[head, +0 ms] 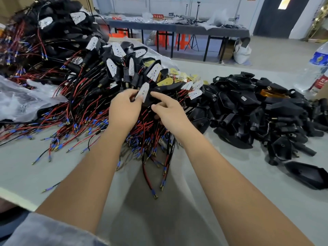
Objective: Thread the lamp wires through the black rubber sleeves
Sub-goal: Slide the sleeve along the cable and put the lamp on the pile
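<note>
My left hand (124,110) pinches a small white LED board (144,90) at the top of a heap of lamp wires (79,121), red and black with blue terminals. My right hand (170,114) is right beside it, index finger and thumb around a black lamp housing (150,101) that sits just under the board. Whether a wire runs into the housing's rubber sleeve is hidden by my fingers. To the right lies a pile of empty black housings with rubber sleeves (257,112).
Finished lamps with wires are heaped at the back left (53,32). A crumpled plastic bag (17,100) lies at the left, a water bottle (317,68) stands at the far right. The grey table's near edge (17,197) runs at the lower left.
</note>
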Tool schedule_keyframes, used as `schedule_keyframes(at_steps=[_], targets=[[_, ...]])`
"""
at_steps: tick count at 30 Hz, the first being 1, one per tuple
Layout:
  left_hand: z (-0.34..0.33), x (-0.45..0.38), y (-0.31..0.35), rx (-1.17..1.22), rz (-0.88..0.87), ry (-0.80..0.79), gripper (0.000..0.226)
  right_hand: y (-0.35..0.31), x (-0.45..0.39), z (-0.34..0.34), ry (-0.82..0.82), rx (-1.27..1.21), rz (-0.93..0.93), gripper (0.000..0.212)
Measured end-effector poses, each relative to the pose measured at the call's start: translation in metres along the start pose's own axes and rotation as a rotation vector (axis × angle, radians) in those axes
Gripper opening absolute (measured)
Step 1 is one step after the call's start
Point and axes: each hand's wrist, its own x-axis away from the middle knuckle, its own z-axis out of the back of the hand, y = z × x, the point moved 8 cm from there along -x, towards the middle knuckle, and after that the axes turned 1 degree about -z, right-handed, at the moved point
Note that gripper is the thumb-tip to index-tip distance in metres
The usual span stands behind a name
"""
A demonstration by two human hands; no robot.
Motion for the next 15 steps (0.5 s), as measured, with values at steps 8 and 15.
schedule_keyframes(at_steps=[8, 15], targets=[[0.022, -0.006, -0.015, 0.035, -0.044, 0.178, 0.007, -0.009, -0.011, -0.009, 0.092, 0.042, 0.077, 0.048], [0.016, -0.01, -0.029, 0.072, -0.076, 0.19, 0.015, 0.005, -0.012, -0.003, 0.122, 0.086, 0.059, 0.03]])
